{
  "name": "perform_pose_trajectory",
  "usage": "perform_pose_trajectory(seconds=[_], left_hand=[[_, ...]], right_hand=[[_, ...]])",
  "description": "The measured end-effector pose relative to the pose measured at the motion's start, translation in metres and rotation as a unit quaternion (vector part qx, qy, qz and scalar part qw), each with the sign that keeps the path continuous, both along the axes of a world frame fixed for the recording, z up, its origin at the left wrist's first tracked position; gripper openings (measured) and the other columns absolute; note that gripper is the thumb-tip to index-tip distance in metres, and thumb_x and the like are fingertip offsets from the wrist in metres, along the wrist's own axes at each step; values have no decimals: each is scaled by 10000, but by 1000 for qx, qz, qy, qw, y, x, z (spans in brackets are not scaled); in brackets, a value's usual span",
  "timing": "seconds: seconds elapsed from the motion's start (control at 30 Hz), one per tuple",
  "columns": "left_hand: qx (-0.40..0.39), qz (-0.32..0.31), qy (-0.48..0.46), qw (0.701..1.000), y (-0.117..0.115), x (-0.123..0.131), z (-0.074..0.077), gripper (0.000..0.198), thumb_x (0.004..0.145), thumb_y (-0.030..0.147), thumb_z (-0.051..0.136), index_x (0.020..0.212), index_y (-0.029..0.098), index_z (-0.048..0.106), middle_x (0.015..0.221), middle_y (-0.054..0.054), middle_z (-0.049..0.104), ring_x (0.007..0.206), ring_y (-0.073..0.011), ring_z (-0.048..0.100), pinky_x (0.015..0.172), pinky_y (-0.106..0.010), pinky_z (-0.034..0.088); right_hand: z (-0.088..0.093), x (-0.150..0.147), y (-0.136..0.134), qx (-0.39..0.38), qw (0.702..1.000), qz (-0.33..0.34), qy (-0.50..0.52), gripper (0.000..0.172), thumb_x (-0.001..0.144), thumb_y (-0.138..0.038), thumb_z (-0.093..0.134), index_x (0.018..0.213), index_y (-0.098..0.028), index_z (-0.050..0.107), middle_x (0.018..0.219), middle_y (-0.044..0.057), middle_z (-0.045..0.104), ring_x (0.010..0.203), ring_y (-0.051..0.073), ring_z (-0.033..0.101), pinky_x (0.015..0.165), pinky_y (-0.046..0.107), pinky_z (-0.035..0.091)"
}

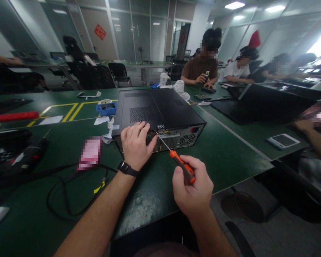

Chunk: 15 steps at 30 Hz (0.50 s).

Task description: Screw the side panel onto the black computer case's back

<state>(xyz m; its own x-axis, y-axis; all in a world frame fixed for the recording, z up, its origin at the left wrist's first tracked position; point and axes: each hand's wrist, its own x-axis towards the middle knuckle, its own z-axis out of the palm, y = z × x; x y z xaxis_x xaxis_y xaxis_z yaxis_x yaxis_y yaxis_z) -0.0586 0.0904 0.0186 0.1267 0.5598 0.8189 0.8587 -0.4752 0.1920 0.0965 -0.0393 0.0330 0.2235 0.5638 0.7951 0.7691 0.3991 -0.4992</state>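
**A screwdriver is held to the back of a PC case on the counter.**

Nearest, the fingers of the right hand [192,185] are wrapped round the orange handle of the screwdriver [180,165]. Its shaft is angled up to the top edge of the rear panel. Just beyond, the left hand [136,144] is laid on the case [155,109] at its rear top edge, fingers pressed together, nothing pinched. The case is lain flat mid-counter [216,157], rear panel toward the wearer. Its cover is still seated. No loose screw is seen beside it, and whether any has been removed cannot be told. A cable [66,200] is looped to the left. Farther off a blue tray [106,109] is set, and people [200,69] are seated across.
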Motion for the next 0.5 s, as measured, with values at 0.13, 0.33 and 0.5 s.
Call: perform_pose_trajectory(seconds=[0.13,0.33,0.5], left_hand=[[-7,-1,-3,1000,0,0,0,407,951,418,653,1308,222,657,1369,-119,698,1305,-327,609,1153,-521,322],[-2,2,-2,1000,-1,0,1,403,955,421,651,1301,214,660,1359,-120,704,1294,-323,617,1148,-515,330],[-4,3,4,1000,-1,0,1,413,956,424,650,1299,194,661,1367,-128,697,1298,-324,613,1145,-513,333]], right_hand=[[1,-2,1,11,1000,-8,-9,181,922,-190,613,1100,-203,640,923,34,761,795,165,760,750,290,626],[4,-1,0,4,1000,-10,-2,148,963,-208,604,1104,-209,649,915,26,775,727,142,748,718,272,618],[4,-1,0,4,1000,12,-5,198,914,-190,600,1111,-197,621,909,25,731,786,153,747,744,279,621]])
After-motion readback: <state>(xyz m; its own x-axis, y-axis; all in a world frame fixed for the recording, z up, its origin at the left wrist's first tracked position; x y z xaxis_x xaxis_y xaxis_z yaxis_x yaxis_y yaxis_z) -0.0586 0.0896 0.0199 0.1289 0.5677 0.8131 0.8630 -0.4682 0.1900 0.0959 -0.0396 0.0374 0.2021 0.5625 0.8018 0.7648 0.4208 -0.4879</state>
